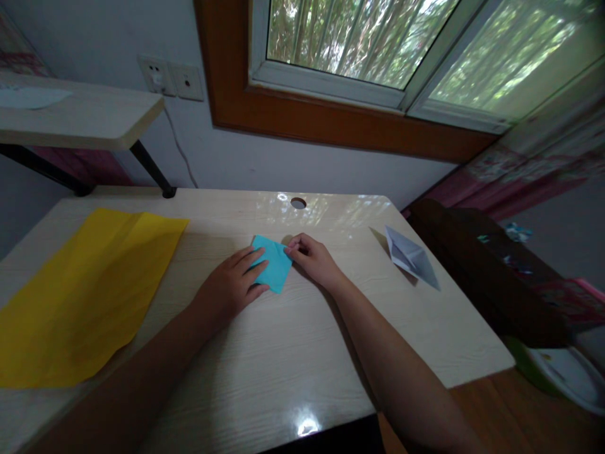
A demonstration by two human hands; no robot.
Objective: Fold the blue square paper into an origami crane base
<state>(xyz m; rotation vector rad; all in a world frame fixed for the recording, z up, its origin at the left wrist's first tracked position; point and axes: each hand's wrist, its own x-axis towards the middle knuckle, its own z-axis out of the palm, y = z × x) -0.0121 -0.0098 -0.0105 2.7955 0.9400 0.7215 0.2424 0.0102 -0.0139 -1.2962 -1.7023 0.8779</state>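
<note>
A small folded blue paper [273,263] lies flat near the middle of the pale wooden desk [283,353]. My left hand [231,284] rests on its left side, fingers spread over the paper and pressing it down. My right hand [312,258] pinches the paper's upper right corner between thumb and fingertips. Both forearms reach in from the bottom of the view.
A large yellow sheet [80,290] covers the desk's left part. A folded white paper shape [410,257] sits at the right. A cable hole [298,203] is at the back edge. A raised shelf [80,116] stands at the left, a dark chair [482,271] to the right.
</note>
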